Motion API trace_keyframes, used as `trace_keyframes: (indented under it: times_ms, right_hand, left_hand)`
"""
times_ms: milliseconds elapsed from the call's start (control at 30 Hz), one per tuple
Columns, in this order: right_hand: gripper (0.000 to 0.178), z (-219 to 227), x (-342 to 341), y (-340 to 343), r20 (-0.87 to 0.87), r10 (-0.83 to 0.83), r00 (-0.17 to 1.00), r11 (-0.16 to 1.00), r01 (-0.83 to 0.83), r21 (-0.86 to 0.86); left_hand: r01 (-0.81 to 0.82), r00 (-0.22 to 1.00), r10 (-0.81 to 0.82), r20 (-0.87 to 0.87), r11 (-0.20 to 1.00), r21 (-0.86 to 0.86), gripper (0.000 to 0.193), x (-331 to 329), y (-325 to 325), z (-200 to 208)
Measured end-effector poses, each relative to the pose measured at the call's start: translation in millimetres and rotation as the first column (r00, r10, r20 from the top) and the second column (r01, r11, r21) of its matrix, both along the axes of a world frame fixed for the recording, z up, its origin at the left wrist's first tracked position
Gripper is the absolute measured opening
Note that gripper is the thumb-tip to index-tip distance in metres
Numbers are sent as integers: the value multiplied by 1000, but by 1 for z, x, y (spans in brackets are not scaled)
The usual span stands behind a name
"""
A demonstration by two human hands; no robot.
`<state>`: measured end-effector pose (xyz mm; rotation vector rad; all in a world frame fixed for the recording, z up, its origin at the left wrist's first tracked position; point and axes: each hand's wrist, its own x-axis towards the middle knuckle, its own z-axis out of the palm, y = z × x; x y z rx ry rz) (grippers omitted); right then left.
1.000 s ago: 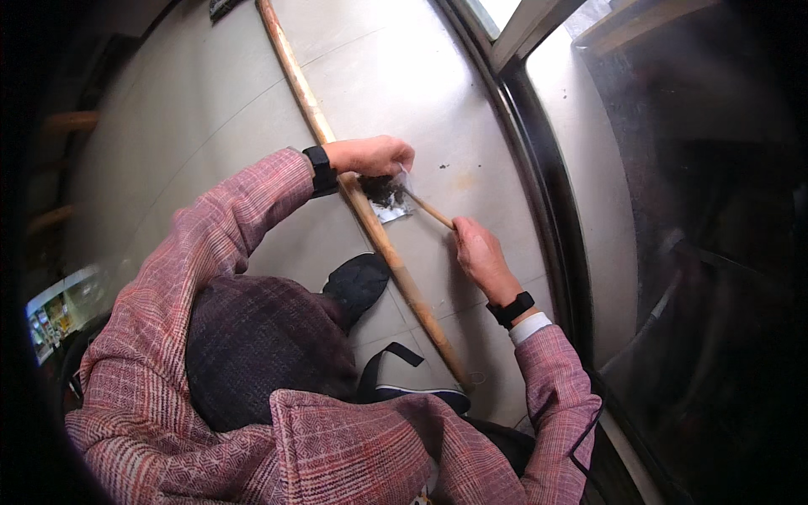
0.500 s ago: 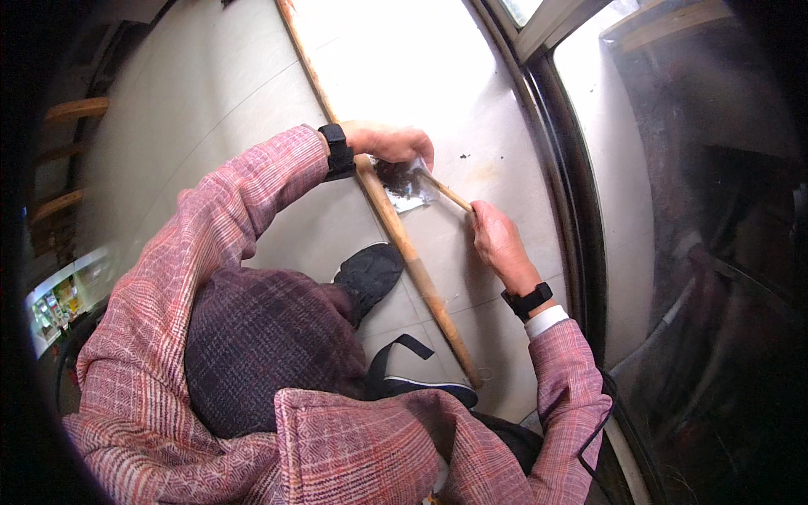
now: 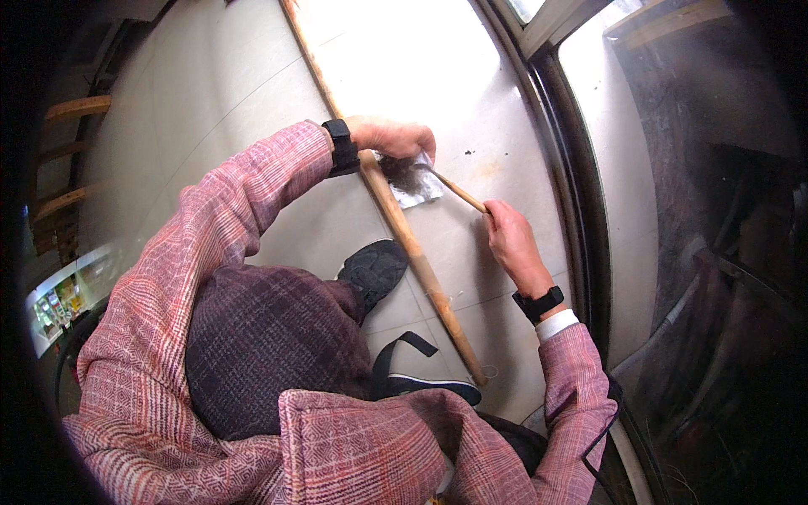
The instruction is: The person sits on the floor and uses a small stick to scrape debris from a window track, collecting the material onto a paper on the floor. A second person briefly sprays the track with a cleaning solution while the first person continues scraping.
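My left hand (image 3: 391, 137) is bent over the far edge of a small shiny sheet or bag (image 3: 411, 199) with dark stuff on or in it. Its fingers are curled down at the sheet's right corner, and their tips are partly hidden. In my right hand (image 3: 513, 246) is a thin wooden-handled tool (image 3: 461, 193), gripped near its end. The tool slants up and left to the sheet, where its tip meets the dark patch close to my left fingers; the tip's kind cannot be made out. Beside the sheet, a long wooden pole (image 3: 410, 240) lies under my left wrist.
Pale floor tiles (image 3: 337, 215) lie beneath, with a few dark crumbs (image 3: 470, 152) right of the sheet. A dark-framed glass door (image 3: 581, 210) runs along the right. My black shoe (image 3: 373, 273) stands left of the pole, and a second shoe (image 3: 429, 389) is nearer me.
My right hand has drawn slightly to the right with the wooden-handled tool. The left hand stays bent over the sheet. The whole view has shifted a little.
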<state>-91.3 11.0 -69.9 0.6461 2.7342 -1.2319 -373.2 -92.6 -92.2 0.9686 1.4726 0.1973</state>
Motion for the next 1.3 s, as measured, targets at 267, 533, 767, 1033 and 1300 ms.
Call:
trace_keyframes:
  times_ms: [267,533,767,1033,1300]
  right_hand:
    - [10,1,8,-3,60,-26,998,993,19,121]
    - [14,4,17,15,83,-151,985,978,137,155]
    - [16,-5,12,19,111,-180,977,971,159,180]
    - [17,-10,8,14,132,-159,978,982,143,122]
    - [20,-11,7,11,158,-148,976,976,170,-135]
  left_hand:
    - [-74,997,73,25,997,31,32,-2,-1,4]
    - [-37,999,43,-27,983,181,31,-4,0,13]
    - [19,983,45,-176,938,346,29,2,8,8]
    - [87,973,-11,-230,941,326,29,19,23,10]
    - [55,979,13,-203,944,325,30,21,23,7]
